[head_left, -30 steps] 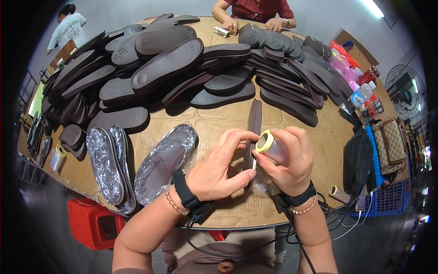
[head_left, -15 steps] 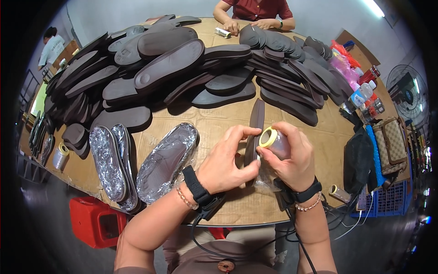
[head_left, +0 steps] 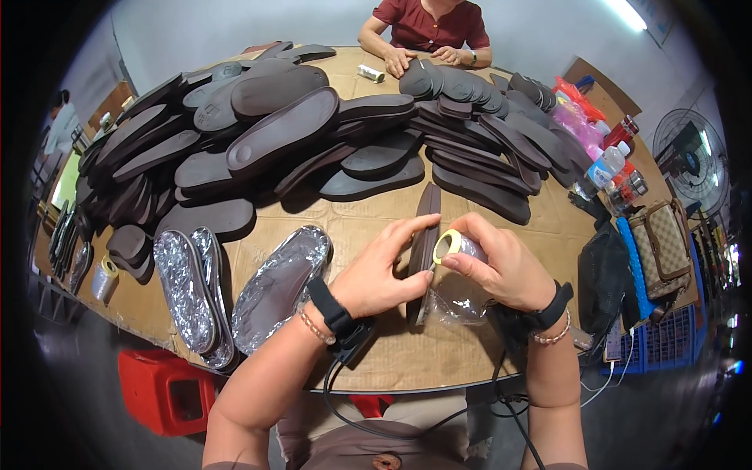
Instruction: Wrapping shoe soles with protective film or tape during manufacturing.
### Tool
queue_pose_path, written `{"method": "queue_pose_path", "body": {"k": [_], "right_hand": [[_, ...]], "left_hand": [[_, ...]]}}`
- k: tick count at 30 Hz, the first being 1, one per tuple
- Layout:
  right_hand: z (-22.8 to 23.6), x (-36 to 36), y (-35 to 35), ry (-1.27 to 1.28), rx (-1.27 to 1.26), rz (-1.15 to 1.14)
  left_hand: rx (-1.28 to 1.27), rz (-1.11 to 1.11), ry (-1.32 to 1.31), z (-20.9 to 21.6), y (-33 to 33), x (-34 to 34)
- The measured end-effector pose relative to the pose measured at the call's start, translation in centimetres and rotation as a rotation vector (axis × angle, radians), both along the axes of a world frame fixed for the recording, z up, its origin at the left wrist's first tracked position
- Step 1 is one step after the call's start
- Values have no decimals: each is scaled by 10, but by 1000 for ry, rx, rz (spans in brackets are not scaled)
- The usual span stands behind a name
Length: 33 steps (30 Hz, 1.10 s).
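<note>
My left hand (head_left: 371, 276) is closed on a dark brown shoe sole (head_left: 424, 254), which stands on its long edge with the thumb on one side and fingers on the other. A roll of clear film (head_left: 468, 246) with a yellow core rim is gripped in my right hand (head_left: 513, 272), close beside the sole. Loose clear film (head_left: 459, 307) hangs between the roll and the sole's near part. To the left lie a film-wrapped sole (head_left: 283, 290) and a pair of wrapped soles (head_left: 186, 286), one overlapping the other.
A large heap of bare dark soles (head_left: 283, 129) fills the far side of the cardboard-covered table (head_left: 368, 227). Opposite, a person in a dark red shirt (head_left: 429, 28) rests hands on the table. A water bottle (head_left: 607, 166), handbag (head_left: 659, 239) and cables are at right; a red stool (head_left: 160, 392) stands below left.
The roll has turned and its film now spreads wider below it. My right hand has drawn slightly away from the sole. The whole view has shifted a little.
</note>
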State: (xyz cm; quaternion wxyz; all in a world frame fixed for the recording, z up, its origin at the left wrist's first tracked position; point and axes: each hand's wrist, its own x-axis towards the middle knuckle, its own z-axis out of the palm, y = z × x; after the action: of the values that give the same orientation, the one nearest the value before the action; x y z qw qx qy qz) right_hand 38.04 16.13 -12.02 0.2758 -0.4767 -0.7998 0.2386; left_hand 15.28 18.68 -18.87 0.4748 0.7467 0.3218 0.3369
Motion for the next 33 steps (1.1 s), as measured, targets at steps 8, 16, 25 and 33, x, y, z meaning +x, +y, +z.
{"method": "queue_pose_path", "body": {"k": [8, 16, 25, 33], "right_hand": [[-34, 3, 2, 266, 315, -166], [-49, -6, 8, 142, 637, -280], [-48, -10, 9, 84, 685, -269], [-49, -9, 10, 58, 673, -273]], "left_hand": [[117, -25, 53, 6, -1, -1], [152, -28, 92, 5, 0, 0], [169, -42, 82, 6, -2, 0], [166, -54, 69, 4, 0, 2]]}}
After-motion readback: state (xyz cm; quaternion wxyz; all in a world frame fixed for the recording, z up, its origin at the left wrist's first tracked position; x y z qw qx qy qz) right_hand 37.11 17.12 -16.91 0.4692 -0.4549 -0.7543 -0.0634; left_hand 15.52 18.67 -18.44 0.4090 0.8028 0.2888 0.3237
